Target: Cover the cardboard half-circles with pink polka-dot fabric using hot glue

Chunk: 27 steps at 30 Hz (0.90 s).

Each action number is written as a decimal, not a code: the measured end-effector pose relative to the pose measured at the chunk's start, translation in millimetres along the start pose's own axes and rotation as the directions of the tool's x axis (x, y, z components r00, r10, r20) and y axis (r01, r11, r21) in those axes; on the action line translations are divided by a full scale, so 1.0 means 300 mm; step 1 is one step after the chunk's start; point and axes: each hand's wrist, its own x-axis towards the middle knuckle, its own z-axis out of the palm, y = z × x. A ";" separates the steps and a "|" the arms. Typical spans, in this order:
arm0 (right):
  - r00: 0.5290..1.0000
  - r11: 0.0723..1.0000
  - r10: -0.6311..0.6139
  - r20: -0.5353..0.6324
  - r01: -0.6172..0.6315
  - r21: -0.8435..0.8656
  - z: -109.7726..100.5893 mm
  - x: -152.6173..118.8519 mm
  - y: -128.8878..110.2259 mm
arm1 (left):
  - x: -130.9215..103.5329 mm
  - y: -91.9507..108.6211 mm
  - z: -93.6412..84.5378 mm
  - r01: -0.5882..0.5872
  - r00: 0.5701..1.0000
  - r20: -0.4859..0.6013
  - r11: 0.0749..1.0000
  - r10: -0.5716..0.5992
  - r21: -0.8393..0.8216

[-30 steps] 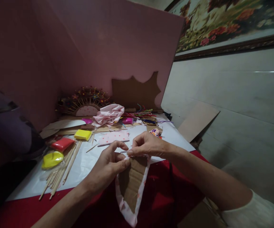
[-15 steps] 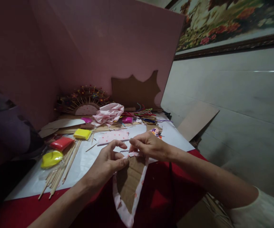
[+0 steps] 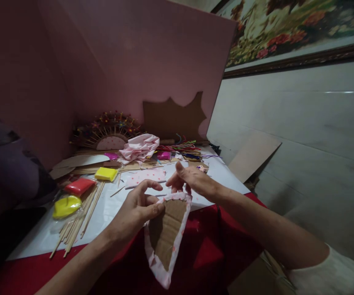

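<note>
My left hand (image 3: 141, 207) pinches the upper left edge of a pointed cardboard piece (image 3: 167, 229), with the thumb on its brown face. Pink dotted fabric is folded over the rim all the way round, and the tip points down toward me. Just above the top edge, my right hand (image 3: 195, 179) has its thumb raised and its fingers apart, gripping nothing; whether a fingertip touches the fabric I cannot tell. Beyond the hands, a pink dotted strip (image 3: 146, 177) lies on the white sheet.
Wooden sticks (image 3: 78, 219) lie at left beside yellow packets (image 3: 106, 174) and a red packet (image 3: 80, 186). Crumpled pink fabric (image 3: 138, 147) sits farther back, near a stick fan (image 3: 112, 141). Spiky-edged cardboard (image 3: 173, 116) leans behind on the pink board. Red cloth (image 3: 207, 246) covers the front.
My right hand has come off the fabric at the top edge; its thumb has lifted and its fingers have spread. The left hand keeps its hold on the cardboard piece.
</note>
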 end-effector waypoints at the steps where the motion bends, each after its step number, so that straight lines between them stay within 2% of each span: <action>1: 1.000 0.997 0.021 -0.011 -0.020 0.068 -0.009 0.005 0.005 | 0.002 -0.001 -0.005 -0.012 1.000 -0.015 1.000 0.012 -0.005; 5: 0.997 0.984 0.032 -0.076 -0.018 0.177 -0.011 0.009 0.028 | 0.011 -0.004 -0.018 -0.076 0.994 -0.075 0.997 0.076 0.001; 10: 0.976 0.985 -0.073 -0.204 0.102 0.140 0.038 -0.004 0.045 | 0.014 -0.003 -0.014 -0.133 0.984 -0.118 0.991 0.131 -0.005; 13: 0.951 0.989 -0.122 -0.285 0.142 0.049 0.054 -0.005 0.055 | 0.012 0.000 -0.012 -0.138 0.979 -0.149 0.990 0.136 0.000; 16: 0.953 0.990 -0.137 -0.272 0.139 -0.010 0.039 -0.001 0.055 | 0.011 0.005 -0.009 -0.121 0.980 -0.157 0.992 0.123 0.023; 20: 0.966 0.990 -0.082 -0.244 0.107 0.093 0.006 0.012 0.033 | 0.013 0.007 -0.009 -0.121 0.981 -0.153 0.993 0.122 0.016; 22: 0.960 0.990 -0.101 -0.260 0.123 0.070 0.002 0.017 0.022 | 0.014 0.005 -0.013 -0.133 0.977 -0.168 0.991 0.135 0.021; 25: 0.925 0.964 -0.262 -0.274 0.240 -0.113 0.013 0.014 0.017 | 0.015 0.003 -0.022 -0.155 0.967 -0.204 0.988 0.153 0.007; 27: 0.873 0.888 -0.429 -0.234 0.360 -0.287 0.021 0.004 0.021 | 0.016 0.001 -0.026 -0.151 0.964 -0.223 0.988 0.142 -0.023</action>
